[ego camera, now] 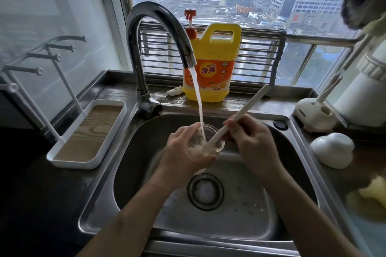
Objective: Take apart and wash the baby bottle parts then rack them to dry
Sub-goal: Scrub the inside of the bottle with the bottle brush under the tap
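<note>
Head view showed us the bottle over the sink, at 6 o'clock from the spout, left grip curled round it, right grip pinching the brush handle; wet glass could slip onto steel, and we couldn't make out the brush head or bottle base.

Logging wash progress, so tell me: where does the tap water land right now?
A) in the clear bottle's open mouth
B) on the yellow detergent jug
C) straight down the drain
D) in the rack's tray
A: the stream from the faucet falls into the clear bottle, which the left hand grips over the sink while the right hand holds the brush handle poked into it.
</note>
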